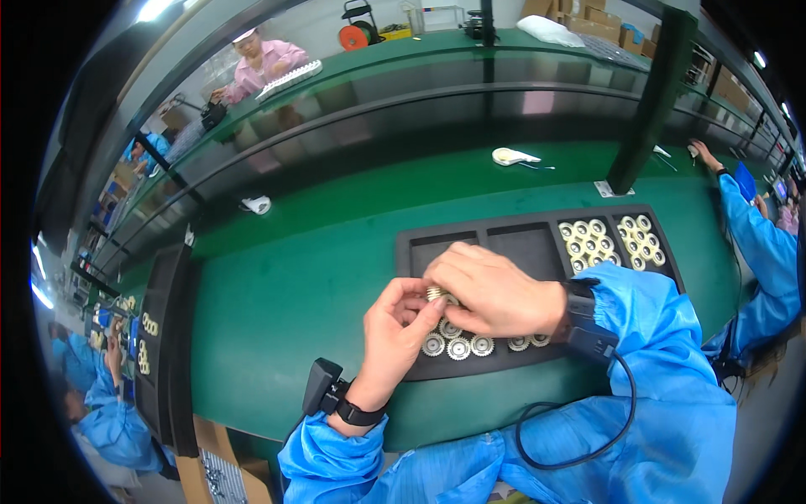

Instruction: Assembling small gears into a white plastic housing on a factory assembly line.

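My left hand [397, 326] and my right hand [495, 290] meet over the front left part of a black compartment tray [521, 240]. Between their closed fingertips is a cream toothed gear piece [435, 293], with ridges showing at its edge; the fingers hide most of it, so I cannot tell whether it is one gear or a stack. Below the hands, several cream gears [458, 348] with metallic centres lie in a front compartment. More gears [519, 343] show beside them, partly under my right hand and wrist.
Round cream parts [592, 244] fill two back right compartments. A black post [651, 109] rises behind the tray from the green table [277, 328]. White handheld items [514, 157] lie farther back. A co-worker's blue sleeve [760, 239] is at right; another dark tray [159, 336] stands left.
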`<move>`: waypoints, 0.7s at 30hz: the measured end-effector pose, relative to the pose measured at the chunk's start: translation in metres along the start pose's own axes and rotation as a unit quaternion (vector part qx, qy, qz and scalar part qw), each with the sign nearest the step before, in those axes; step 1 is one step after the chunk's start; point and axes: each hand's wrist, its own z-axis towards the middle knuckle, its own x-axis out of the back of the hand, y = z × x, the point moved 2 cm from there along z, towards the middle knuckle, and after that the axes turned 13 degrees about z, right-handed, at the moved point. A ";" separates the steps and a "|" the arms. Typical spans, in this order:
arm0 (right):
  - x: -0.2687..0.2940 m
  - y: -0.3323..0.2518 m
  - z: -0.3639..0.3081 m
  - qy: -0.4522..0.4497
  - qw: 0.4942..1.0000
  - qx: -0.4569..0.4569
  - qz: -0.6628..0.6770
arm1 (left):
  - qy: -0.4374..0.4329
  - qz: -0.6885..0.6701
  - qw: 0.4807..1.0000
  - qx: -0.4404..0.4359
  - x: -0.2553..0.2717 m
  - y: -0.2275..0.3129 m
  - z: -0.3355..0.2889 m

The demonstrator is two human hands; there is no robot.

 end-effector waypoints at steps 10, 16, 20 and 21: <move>-0.003 -0.002 -0.019 0.059 0.996 -0.032 0.051 | -0.174 -0.115 0.971 0.118 0.017 0.009 0.013; 0.001 0.003 -0.023 0.075 0.995 -0.050 0.029 | 0.237 0.390 0.890 -0.020 0.135 -0.064 0.124; 0.002 0.002 -0.022 0.079 0.996 -0.035 0.013 | 0.323 0.532 0.774 0.114 0.180 -0.110 0.191; 0.001 0.003 -0.022 0.080 0.996 -0.032 0.012 | 0.331 0.540 0.762 0.136 0.184 -0.115 0.204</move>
